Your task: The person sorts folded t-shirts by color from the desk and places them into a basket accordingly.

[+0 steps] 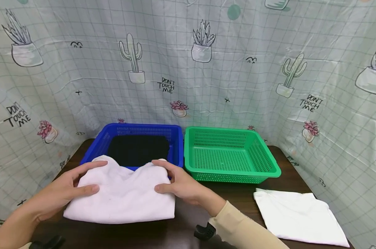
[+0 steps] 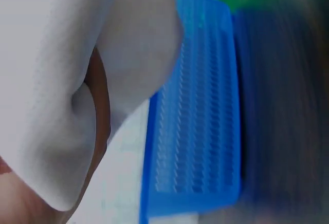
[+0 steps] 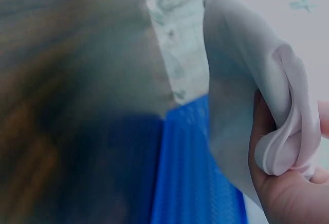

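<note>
A folded white garment is held up by both hands in front of the blue basket. My left hand grips its left side, thumb on the near face and fingers over the top edge. At the right side my right hand grips it the same way. The right wrist view shows the folded layers pinched between thumb and fingers. Inside the blue basket lies a folded black cloth, partly hidden behind the white garment. The left wrist view shows the garment above the basket's side wall.
A green basket with nothing in it stands right of the blue one. Another folded white garment lies at the right edge of the dark wooden table. A patterned curtain surrounds the table's back and sides.
</note>
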Available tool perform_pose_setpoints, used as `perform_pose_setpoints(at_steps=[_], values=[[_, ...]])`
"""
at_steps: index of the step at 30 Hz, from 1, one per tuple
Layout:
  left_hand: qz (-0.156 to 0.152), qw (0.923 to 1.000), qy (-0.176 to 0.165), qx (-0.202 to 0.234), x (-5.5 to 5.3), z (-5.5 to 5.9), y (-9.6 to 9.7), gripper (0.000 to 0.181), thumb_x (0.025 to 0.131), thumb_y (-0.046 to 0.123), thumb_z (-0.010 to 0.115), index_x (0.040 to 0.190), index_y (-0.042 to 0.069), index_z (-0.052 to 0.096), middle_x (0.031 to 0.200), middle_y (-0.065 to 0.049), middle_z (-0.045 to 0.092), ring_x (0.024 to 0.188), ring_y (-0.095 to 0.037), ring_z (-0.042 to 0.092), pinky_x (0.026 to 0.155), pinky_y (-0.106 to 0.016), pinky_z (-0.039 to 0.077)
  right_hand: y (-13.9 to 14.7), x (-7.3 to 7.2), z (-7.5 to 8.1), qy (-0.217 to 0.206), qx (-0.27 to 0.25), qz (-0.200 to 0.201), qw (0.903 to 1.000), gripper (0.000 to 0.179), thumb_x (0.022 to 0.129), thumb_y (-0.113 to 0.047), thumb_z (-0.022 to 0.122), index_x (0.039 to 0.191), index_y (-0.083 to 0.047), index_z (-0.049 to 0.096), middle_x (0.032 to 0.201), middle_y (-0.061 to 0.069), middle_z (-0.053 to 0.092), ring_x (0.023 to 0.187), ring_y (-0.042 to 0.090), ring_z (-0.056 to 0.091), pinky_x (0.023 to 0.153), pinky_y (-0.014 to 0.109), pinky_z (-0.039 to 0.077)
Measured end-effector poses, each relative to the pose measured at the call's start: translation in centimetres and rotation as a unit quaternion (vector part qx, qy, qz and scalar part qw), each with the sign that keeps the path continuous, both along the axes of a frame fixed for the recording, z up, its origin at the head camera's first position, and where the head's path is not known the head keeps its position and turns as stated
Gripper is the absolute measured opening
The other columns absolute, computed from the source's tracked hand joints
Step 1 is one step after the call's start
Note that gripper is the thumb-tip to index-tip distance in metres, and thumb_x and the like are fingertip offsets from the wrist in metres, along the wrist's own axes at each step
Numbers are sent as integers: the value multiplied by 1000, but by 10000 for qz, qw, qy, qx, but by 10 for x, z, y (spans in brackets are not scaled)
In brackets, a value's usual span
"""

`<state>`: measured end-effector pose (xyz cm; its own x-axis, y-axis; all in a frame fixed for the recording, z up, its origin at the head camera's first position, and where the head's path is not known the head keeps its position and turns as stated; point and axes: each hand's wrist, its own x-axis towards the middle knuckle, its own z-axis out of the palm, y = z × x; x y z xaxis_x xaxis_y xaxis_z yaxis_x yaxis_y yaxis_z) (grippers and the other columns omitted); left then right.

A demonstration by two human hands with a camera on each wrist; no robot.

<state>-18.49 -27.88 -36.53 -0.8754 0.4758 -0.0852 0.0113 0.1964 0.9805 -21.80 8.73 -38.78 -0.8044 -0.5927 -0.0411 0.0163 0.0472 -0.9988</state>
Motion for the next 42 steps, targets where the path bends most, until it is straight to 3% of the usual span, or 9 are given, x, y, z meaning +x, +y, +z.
perform_pose_setpoints(at_steps=[8, 14, 21, 31, 42], values=[[159, 9993, 335, 26, -20, 14, 46, 70, 106, 14, 68, 166, 23, 35, 147, -19, 49, 116, -24, 69, 86, -42, 63, 48, -14, 26, 30, -15, -106, 9999, 78, 98, -4, 74, 164, -25, 39, 156, 15, 46, 116, 26, 68, 88, 42, 63], [294, 9982, 530, -15, -42, 23, 89, 77, 101, 25, 77, 166, 24, 37, 158, -16, 40, 122, -27, 62, 89, -39, 62, 95, -26, 45, 215, 162, -336, 9991, 76, 101, -7, 73, 165, -26, 37, 156, 16, 42, 115, 29, 70, 86, 48, 64], [315, 9979, 559, 98, -72, 31, 145, 79, 99, 27, 79, 166, 28, 38, 158, -16, 41, 131, -35, 55, 94, -38, 59, 149, -44, 56, 191, 201, -670, 9974, 78, 103, -5, 69, 167, -26, 31, 158, 15, 40, 118, 29, 68, 88, 48, 63], [304, 9977, 250, 547, -109, 31, 223, 77, 99, 15, 78, 164, 31, 41, 151, -14, 47, 131, -33, 54, 100, -46, 55, 222, -67, 54, 357, 694, -1212, 9896, 82, 103, -7, 69, 170, -25, 26, 159, 12, 39, 119, 22, 65, 85, 40, 62], [633, 9966, 123, 522, -140, 13, 281, 77, 95, 9, 81, 160, 33, 48, 160, -13, 44, 135, -34, 53, 107, -56, 50, 270, -85, 40, 580, 1238, -1490, 9793, 82, 105, -14, 69, 172, -21, 21, 165, 18, 27, 120, 18, 59, 86, 36, 60]])
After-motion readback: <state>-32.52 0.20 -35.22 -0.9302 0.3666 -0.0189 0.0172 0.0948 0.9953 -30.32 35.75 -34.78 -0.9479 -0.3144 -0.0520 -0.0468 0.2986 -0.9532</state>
